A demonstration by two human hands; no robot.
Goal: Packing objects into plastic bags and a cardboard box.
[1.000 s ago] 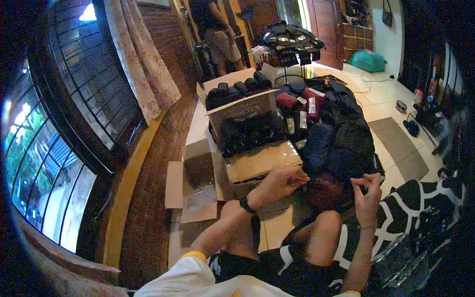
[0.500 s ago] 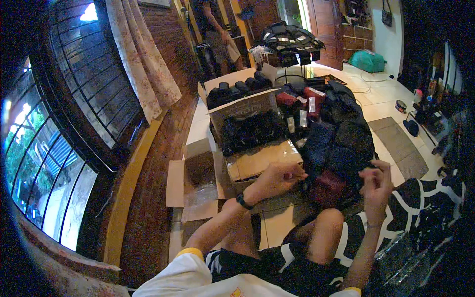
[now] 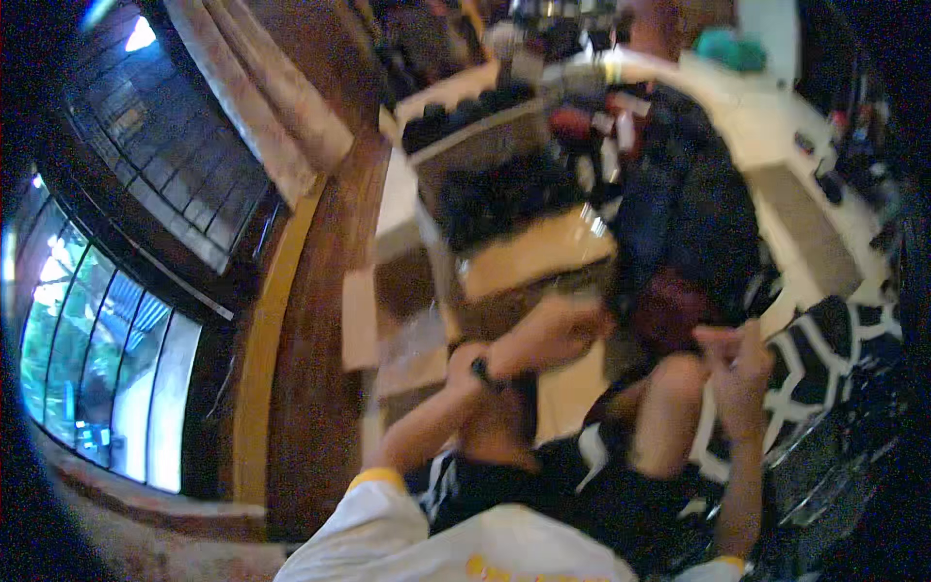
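Observation:
My left hand (image 3: 577,330), with a dark watch on its wrist, is raised over my knees, fingers curled round something I cannot make out. My right hand (image 3: 737,364) is at the same height to the right; motion blur hides whether its fingers grip anything. Just beyond both hands lie a maroon bundle (image 3: 674,301) and a heap of dark padded items (image 3: 689,204) with smaller red pieces (image 3: 572,123). Beside the heap stands a box (image 3: 470,141) of black rolls above a taped cardboard box (image 3: 533,252).
An open carton (image 3: 359,320) lies at the left, beside wooden flooring. A barred window (image 3: 107,349) and curtain (image 3: 252,116) border the left. A black-and-white patterned cloth (image 3: 815,359) is at the right, a green bundle (image 3: 732,48) at the back.
The view has tilted and shifted, with the room sliding upward and blurring. The standing person at the back is now hard to make out. Both my hands remain raised apart.

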